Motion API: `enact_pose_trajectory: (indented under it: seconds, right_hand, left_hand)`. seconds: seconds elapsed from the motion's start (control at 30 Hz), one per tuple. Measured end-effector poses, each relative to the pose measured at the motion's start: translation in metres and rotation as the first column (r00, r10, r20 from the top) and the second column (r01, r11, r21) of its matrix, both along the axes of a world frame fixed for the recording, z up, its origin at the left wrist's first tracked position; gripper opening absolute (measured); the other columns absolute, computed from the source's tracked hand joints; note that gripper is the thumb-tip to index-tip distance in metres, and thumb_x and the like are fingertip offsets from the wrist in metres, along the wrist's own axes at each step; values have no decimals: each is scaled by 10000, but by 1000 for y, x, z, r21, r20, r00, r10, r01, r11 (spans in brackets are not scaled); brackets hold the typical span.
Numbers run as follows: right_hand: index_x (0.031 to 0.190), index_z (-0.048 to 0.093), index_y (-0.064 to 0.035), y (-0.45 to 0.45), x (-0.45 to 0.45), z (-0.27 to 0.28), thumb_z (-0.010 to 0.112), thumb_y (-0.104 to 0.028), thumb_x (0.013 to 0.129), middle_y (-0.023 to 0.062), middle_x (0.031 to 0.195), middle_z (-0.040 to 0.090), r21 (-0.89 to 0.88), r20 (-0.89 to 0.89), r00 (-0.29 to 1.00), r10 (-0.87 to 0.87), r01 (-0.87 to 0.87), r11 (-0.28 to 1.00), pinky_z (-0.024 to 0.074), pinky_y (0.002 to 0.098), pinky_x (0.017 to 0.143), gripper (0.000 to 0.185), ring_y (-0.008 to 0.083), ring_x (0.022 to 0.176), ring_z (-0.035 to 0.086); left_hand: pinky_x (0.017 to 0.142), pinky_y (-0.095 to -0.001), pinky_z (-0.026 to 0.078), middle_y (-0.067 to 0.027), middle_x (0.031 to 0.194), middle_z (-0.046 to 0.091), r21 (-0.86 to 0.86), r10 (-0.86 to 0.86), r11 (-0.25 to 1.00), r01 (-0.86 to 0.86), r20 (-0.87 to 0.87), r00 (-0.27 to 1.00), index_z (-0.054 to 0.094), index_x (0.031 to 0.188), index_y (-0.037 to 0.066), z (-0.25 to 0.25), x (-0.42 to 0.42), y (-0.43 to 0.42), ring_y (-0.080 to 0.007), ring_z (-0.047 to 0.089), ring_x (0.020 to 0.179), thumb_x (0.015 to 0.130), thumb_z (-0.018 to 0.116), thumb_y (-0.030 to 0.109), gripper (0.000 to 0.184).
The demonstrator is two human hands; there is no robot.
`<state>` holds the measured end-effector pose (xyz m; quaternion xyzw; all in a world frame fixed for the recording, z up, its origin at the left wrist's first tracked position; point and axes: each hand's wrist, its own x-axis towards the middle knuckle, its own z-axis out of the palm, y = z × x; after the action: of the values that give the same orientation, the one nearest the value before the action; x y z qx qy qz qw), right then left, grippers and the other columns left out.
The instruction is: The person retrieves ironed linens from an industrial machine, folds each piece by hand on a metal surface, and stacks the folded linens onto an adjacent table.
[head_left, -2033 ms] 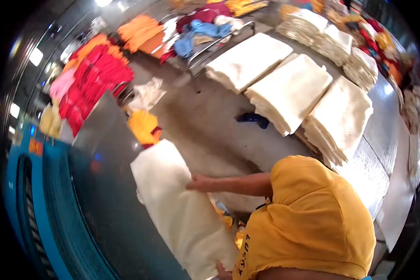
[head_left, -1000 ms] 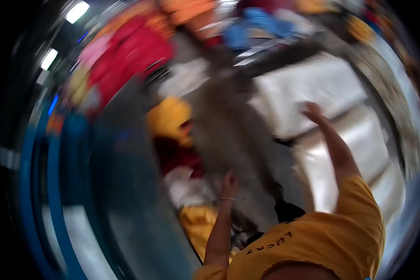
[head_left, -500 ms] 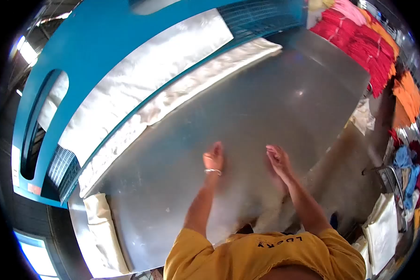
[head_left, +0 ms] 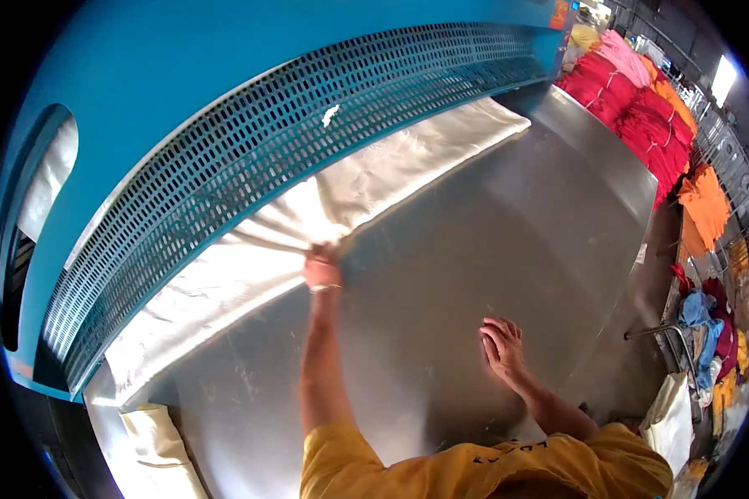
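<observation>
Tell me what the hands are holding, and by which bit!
The left hand grips the white cloth by its near edge, about midway along, where it bunches. The right hand holds nothing.

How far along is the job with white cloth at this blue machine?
Done, it seems: the white cloth lies along the perforated panel. In hand: the left hand grips its creased front edge; the right hand is empty. Probably left: its creases and the folded cream cloth.

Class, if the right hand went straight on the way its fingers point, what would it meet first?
The right hand would probably pass over the metal table and meet the white cloth at its near edge; the hand's height is unclear.
</observation>
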<state>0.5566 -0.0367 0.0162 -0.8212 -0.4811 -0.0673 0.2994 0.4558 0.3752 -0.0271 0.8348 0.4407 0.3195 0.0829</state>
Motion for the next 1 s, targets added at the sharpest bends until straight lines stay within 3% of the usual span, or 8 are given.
enact_pose_trajectory:
  seconds: [0.2, 0.3, 0.43, 0.67, 0.7, 0.77, 0.87, 1.0]
  right_hand:
    - [1022, 546, -77, -9, 7, -8, 573, -210, 848, 58, 1053, 556, 39, -47, 999, 23, -21, 999, 379, 395, 835, 221, 249, 980, 513]
    - [1060, 527, -56, -13, 31, -14, 520, -339, 888, 62, 1019, 570, 425, -830, 519, 206, 348, 836, 428, 382, 789, 331, 207, 949, 538]
    - [1165, 449, -80, -31, 102, -20, 531, -406, 869, 46, 991, 553, 281, -938, -35, 346, 510, 813, 468, 330, 669, 448, 144, 900, 527]
    - [1234, 461, -98, -135, 211, -75, 514, -244, 877, 58, 1171, 523, 737, -660, 166, 733, 333, 588, 458, 318, 839, 390, 179, 1061, 503]
    - [1228, 461, -78, -161, 225, -42, 508, -250, 882, 83, 1176, 520, 702, -693, 218, 687, 423, 573, 433, 340, 875, 389, 208, 1071, 499]
    - [1214, 462, -40, -213, 253, 26, 496, -263, 893, 135, 1187, 514, 618, -766, 302, 568, 591, 519, 383, 384, 946, 393, 267, 1089, 491]
    - [1186, 436, 6, -297, 436, -58, 451, -374, 887, 166, 1155, 497, 503, -409, 800, -439, 600, 622, 473, 383, 836, 483, 255, 1023, 518]
    - [1143, 479, 8, -186, 489, -86, 404, -203, 907, 128, 1140, 513, 503, -107, 951, -289, 302, 810, 420, 319, 891, 325, 214, 1066, 487]
  left_hand:
    - [796, -430, 476, -109, 1023, 597, -49, -748, 655, 754, 102, 656, 614, 978, 115, -15, -40, -266, -294, 566, 955, 778, 569, 171, 213]
    - [838, -401, 449, -100, 1010, 603, -53, -592, 796, 603, 146, 793, 609, 1015, 102, -1, -133, -302, -290, 561, 938, 787, 552, 152, 241]
    - [681, -375, 482, -102, 886, 605, -124, 2, 992, 20, 175, 985, 623, 882, 39, -32, -284, -257, -287, 571, 799, 777, 559, 115, 145]
    - [789, -358, 472, -84, 942, 620, -57, 161, 982, -182, -266, 950, 599, 903, 94, -8, -305, -290, -252, 573, 891, 773, 548, 69, 142]
    - [802, -350, 454, -55, 959, 617, -443, 245, 890, -111, 257, 935, 581, 944, 106, -3, -271, -320, -229, 560, 928, 767, 576, 124, 178]
    - [844, -338, 419, -1, 1019, 593, -191, -235, 962, 194, -224, 946, 570, 1055, 147, 23, -208, -370, -197, 530, 988, 745, 591, 167, 312]
    - [746, -385, 442, -22, 958, 573, -225, -255, 940, 256, 33, 966, 647, 927, 182, 29, -113, -450, -247, 535, 896, 610, 586, 71, 341]
    - [839, -370, 452, -75, 1140, 508, -235, -565, 803, 548, -4, 825, 586, 1122, 199, 27, -14, -481, -238, 468, 1087, 696, 649, 175, 432]
